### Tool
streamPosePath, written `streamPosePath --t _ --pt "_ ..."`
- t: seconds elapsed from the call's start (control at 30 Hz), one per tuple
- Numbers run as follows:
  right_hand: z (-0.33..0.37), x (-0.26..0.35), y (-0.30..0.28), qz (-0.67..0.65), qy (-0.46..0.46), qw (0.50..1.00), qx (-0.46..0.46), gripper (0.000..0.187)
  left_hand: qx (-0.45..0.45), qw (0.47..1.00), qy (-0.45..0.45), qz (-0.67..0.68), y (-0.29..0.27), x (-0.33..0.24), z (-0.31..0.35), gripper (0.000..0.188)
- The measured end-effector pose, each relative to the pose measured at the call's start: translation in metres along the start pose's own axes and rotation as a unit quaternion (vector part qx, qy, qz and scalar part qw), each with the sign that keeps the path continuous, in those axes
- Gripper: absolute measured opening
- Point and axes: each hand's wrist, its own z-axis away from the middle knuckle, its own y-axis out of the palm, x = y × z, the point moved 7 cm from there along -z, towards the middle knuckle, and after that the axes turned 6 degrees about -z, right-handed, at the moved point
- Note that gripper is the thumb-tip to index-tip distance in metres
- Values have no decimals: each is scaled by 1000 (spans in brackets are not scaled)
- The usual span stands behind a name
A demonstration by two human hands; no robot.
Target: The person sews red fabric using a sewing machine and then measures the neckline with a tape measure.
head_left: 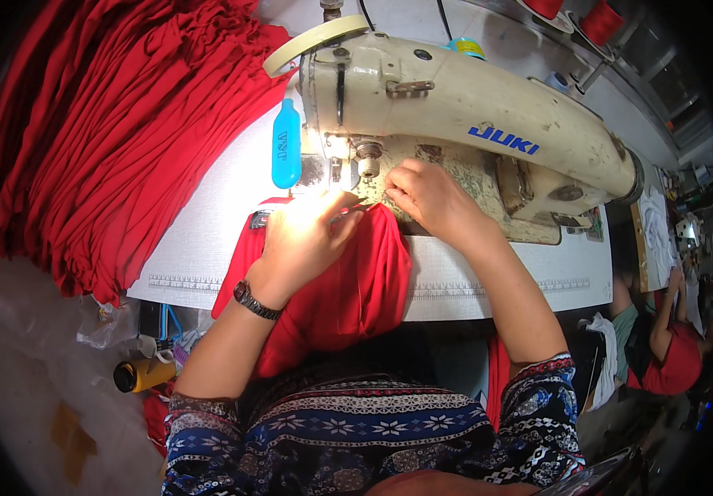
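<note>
A red cloth piece (364, 285) hangs over the front edge of the sewing machine's table, its upper end near the needle area. My left hand (307, 236), with a dark watch on the wrist, rests over this cloth. Its fingers are closed, and a small dark pointed metal tool (356, 207) shows between them. Just right of the presser foot, my right hand (431, 198) is raised above the machine bed, its fingertips pinched together; what they hold, if anything, cannot be made out. The cream sewing machine (455, 99) stands beyond both hands.
A large heap of red cloth pieces (133, 140) covers the left side. A blue handle-shaped piece (286, 145) hangs beside the machine head, where a tape roll (315, 45) leans. Red thread spools (600, 23) stand at back right. A person in red (670, 355) sits far right.
</note>
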Motion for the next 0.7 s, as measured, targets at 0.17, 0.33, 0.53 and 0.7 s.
streamPosePath --t 0.17,0.33,0.53,0.7 --pt "-3 12 3 44 1 999 0 12 -37 996 60 -54 7 2 -11 18" --pt "8 8 -15 39 -39 996 -72 11 37 989 23 -140 55 6 -24 14" --pt "42 -53 -24 48 85 990 -106 26 -15 996 18 -85 76 8 -36 15" --pt "81 -9 6 96 36 993 -55 36 -118 983 94 -105 83 -11 -32 18"
